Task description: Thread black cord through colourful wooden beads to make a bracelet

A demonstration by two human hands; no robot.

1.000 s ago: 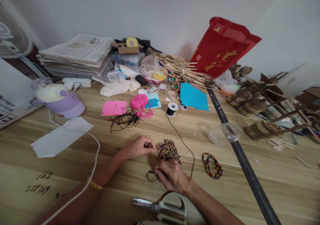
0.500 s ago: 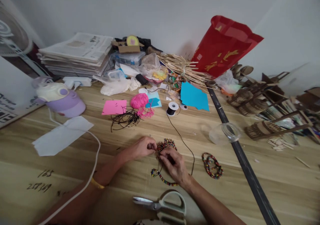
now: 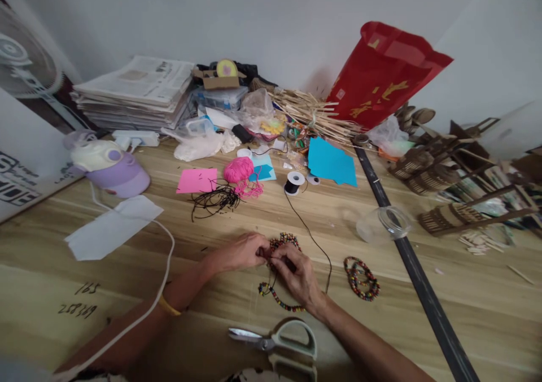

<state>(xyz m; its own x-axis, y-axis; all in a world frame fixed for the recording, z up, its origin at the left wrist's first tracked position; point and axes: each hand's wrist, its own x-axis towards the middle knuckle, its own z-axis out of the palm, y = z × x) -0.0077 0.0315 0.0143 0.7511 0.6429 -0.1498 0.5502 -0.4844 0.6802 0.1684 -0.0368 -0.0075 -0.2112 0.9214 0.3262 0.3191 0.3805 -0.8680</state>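
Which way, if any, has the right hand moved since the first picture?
Yes: the right hand has moved forward, away from the scissors and toward the bead pile.

Two hands are showing over the bench (image 3: 381, 337): one left hand (image 3: 248, 250) and one right hand (image 3: 298, 274). One heap of beads (image 3: 284, 237) is lying there, its individual pieces being too small and numerous for counting. One strand of beads (image 3: 282, 303) is curving nearby. Several beaded loops (image 3: 372, 295) are overlapping at the right, their exact number remaining unclear. The following items are appearing once each: pair of scissors (image 3: 265, 343), spool of black cord (image 3: 292, 187), ball of pink yarn (image 3: 238, 169), pink sheet (image 3: 192, 179), white sheet (image 3: 108, 232), red bag (image 3: 387, 79), newspaper stack (image 3: 133, 82) and fan (image 3: 12, 48). Two handwritten rows of digits (image 3: 78, 310) are marking the bench.
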